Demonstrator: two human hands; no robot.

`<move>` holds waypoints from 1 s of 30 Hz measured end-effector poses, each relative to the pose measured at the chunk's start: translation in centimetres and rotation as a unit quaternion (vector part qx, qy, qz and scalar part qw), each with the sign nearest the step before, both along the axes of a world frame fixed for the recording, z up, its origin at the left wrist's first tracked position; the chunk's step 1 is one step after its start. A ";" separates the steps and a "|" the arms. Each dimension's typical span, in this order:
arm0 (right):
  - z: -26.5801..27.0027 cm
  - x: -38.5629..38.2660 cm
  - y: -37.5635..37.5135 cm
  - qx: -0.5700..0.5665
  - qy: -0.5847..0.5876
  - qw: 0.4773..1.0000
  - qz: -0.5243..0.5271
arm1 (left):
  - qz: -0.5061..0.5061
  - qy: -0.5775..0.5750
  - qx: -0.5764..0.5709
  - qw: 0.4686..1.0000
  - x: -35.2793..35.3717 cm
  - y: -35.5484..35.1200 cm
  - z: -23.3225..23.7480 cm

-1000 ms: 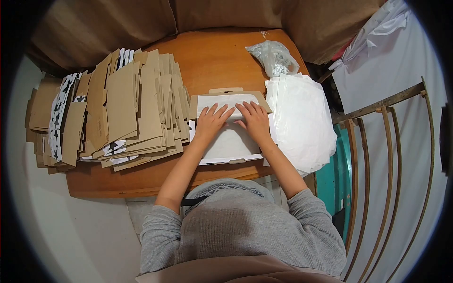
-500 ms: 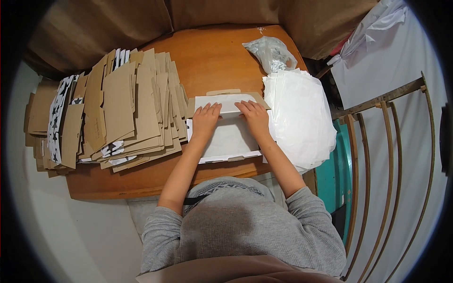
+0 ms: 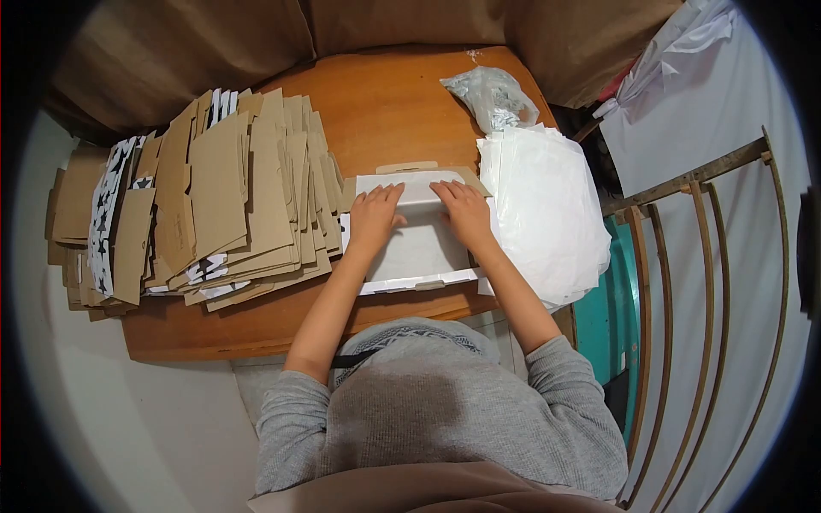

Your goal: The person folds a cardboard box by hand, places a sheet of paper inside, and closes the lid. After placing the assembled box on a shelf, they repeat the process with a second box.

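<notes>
A cardboard box (image 3: pixel 416 280) lies opened out in front of me, with a sheet of white paper (image 3: pixel 419 248) lining its inside and reaching over the raised far flap. My left hand (image 3: pixel 375 214) rests on the left part of that far flap, fingers spread on the paper. On the right part of the same flap lies my right hand (image 3: pixel 463 210), its fingers apart too. Both thumbs point inward over the box, and neither hand grips anything.
Flattened cardboard boxes (image 3: pixel 218 188) are piled on the left of the wooden table (image 3: pixel 368 94). A stack of white paper sheets (image 3: pixel 547 214) sits right of the box, below a plastic bag (image 3: pixel 492 98). Wooden slats (image 3: pixel 705 256) stand far right.
Both hands have shifted very slightly on the far flap, and my left thumb shows more clearly. The box stays in nearly the same place.
</notes>
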State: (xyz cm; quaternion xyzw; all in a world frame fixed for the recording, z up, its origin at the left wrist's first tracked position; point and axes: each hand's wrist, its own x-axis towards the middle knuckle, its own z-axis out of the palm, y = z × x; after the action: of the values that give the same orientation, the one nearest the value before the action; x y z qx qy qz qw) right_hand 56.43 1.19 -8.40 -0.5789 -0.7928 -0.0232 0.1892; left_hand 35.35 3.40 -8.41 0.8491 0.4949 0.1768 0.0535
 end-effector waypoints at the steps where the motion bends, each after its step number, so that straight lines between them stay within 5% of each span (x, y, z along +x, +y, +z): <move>1: 1.1 0.0 -0.1 0.003 -0.001 1.000 0.001 | -0.020 0.000 -0.010 1.000 -0.1 0.0 1.1; 5: 4.1 1.2 -0.4 -0.036 0.097 0.994 0.032 | 0.029 -0.035 0.047 0.998 -1.3 0.2 3.7; 7: 4.3 2.2 0.0 -0.035 0.142 0.989 0.028 | 0.146 -0.182 -0.071 0.970 -2.9 0.8 4.1; 10: 2.4 3.9 0.9 -0.009 0.295 0.949 -0.110 | 0.249 -0.196 -0.134 0.939 -5.3 1.4 1.2; 12: 0.9 4.8 1.6 -0.120 0.364 0.888 -0.252 | 0.255 -0.260 -0.219 0.905 -6.4 1.7 0.2; 13: 0.7 5.1 1.6 -0.120 0.365 0.888 -0.252 | 0.257 -0.320 -0.303 0.860 -6.6 1.7 -0.2; 15: 0.6 5.5 1.6 -0.241 0.522 0.778 -0.255 | 0.255 -0.370 -0.291 0.845 -6.4 1.6 -0.7; 18: 0.9 5.7 1.7 -0.222 0.639 0.706 -0.211 | 0.244 -0.439 -0.287 0.816 -6.2 1.7 -0.1; 22: 2.3 6.1 1.3 -0.171 0.639 0.742 -0.106 | 0.175 -0.524 -0.281 0.785 -5.8 1.6 3.4; 28: 4.2 4.7 0.3 -0.137 0.687 0.706 -0.106 | 0.121 -0.575 -0.214 0.781 -4.7 1.5 6.1; 30: 5.1 3.8 -0.7 -0.112 0.664 0.732 -0.108 | 0.100 -0.583 -0.176 0.787 -4.6 0.7 6.2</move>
State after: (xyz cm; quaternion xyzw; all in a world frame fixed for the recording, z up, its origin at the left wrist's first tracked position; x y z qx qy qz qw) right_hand 60.21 0.51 -3.34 -0.5455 -0.3948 0.4354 0.5975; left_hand 30.73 4.15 -2.25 0.5064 0.4742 0.5521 0.4624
